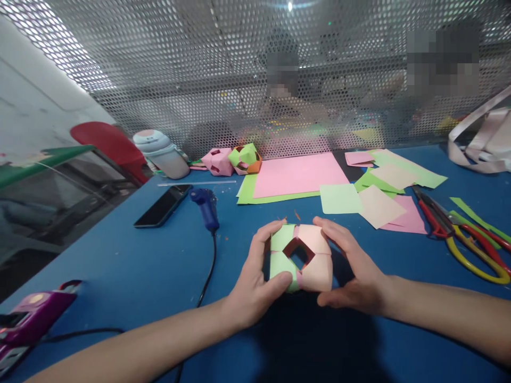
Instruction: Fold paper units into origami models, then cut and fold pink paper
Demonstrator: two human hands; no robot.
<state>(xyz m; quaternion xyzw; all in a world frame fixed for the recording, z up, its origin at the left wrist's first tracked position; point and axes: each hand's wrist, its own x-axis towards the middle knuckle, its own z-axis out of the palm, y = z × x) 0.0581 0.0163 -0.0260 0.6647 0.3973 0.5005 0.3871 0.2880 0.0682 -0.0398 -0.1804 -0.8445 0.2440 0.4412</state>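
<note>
A folded paper ball (317, 274), green on its left side and pale pink on its right, is held above the blue table, with a diamond-shaped hole facing me. My left hand (255, 279) grips its green side, thumb across the lower front and fingers at the top edge. My right hand (355, 266) rests against the pale side, fingertips on the upper right corner and thumb close to the lower right corner. A gap shows between that palm and the paper.
Behind lie pink sheets (299, 173), paper squares (381, 206), pliers (435, 215) and yellow-handled scissors (475, 260). To the left are a blue glue gun (205, 207) with its cord, a phone (163, 206), a bottle (162, 154), finished paper balls (219, 161) and a purple power strip (35, 314).
</note>
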